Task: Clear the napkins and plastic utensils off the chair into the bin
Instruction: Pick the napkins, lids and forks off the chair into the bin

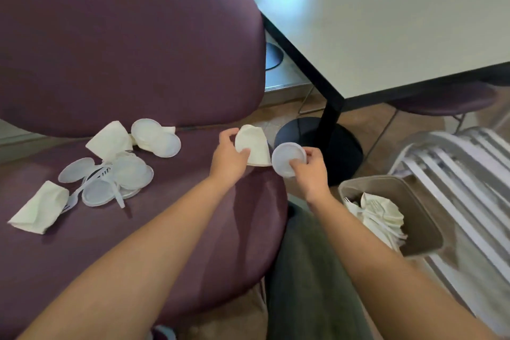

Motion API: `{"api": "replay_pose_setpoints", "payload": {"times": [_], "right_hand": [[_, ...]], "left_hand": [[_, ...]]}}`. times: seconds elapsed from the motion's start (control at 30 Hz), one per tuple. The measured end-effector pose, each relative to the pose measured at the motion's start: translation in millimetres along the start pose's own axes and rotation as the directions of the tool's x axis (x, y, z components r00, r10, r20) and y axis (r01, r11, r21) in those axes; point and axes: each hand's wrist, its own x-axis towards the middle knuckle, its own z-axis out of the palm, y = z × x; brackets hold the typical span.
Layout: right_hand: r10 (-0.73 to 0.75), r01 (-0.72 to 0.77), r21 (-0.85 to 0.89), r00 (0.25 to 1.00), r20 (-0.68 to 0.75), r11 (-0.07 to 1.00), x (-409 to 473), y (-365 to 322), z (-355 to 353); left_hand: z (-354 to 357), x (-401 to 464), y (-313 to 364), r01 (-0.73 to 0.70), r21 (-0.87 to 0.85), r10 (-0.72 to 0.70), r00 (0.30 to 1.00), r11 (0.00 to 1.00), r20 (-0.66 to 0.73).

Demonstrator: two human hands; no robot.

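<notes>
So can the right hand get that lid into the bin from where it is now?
Probably yes. The right hand grips the lid, and the bin sits open-topped just below and to its right, nothing between them.

Cream napkins, clear lids on a plum chair

The purple chair (132,58) carries cream napkins (38,208) and translucent white lids (98,193); right, a beige bin (425,237) and pale table (386,44).

Matt paper napkin (255,146), translucent plastic lid (287,159), smooth purple upholstered chair (138,63).
</notes>
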Motion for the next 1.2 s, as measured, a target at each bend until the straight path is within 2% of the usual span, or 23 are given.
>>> {"api": "replay_pose_setpoints", "payload": {"times": [0.13,0.27,0.43,0.67,0.73,0.83,0.87,1.0,1.2], "right_hand": [[0.061,-0.060,0.005,0.993,-0.098,0.998,-7.2,17.5,-50.3],[0.122,-0.115,0.054,0.979,-0.164,0.992,-14.3,38.6,-102.4],[0.124,-0.126,0.010,0.956,-0.267,0.992,-15.0,57.9,-160.0],[0.266,-0.312,-0.068,0.890,-0.370,0.948,0.5,90.7,-210.5],[0.295,-0.360,-0.141,0.890,-0.348,0.922,5.9,102.6,-215.7],[0.307,-0.389,-0.423,0.918,-0.250,0.818,8.4,119.0,-216.4],[0.313,-0.385,-0.464,0.922,-0.228,0.797,7.2,120.1,-214.4],[0.288,-0.320,-0.460,0.947,-0.139,0.828,1.8,108.6,-202.9],[0.156,-0.157,-0.437,0.987,-0.038,0.886,8.9,77.3,-159.8]], "left_hand": [[43.6,-23.6,20.7,-0.044,-0.060,0.050,0.994,0.997,0.101],[91.7,-47.5,37.0,-0.125,0.000,0.123,0.976,0.992,0.180],[143.5,-68.2,43.7,-0.131,0.142,0.094,0.965,0.981,0.246],[211.9,-90.6,48.8,-0.118,0.209,0.039,0.937,0.971,0.346],[230.6,-95.2,48.8,-0.102,0.227,0.009,0.927,0.969,0.375],[248.9,-100.1,48.9,-0.081,0.287,-0.045,0.912,0.955,0.407],[251.7,-99.7,48.0,-0.078,0.301,-0.057,0.909,0.951,0.414],[242.4,-92.0,42.6,-0.076,0.278,-0.046,0.912,0.958,0.409],[192.5,-70.7,42.6,-0.102,0.207,0.033,0.949,0.973,0.312]]}}
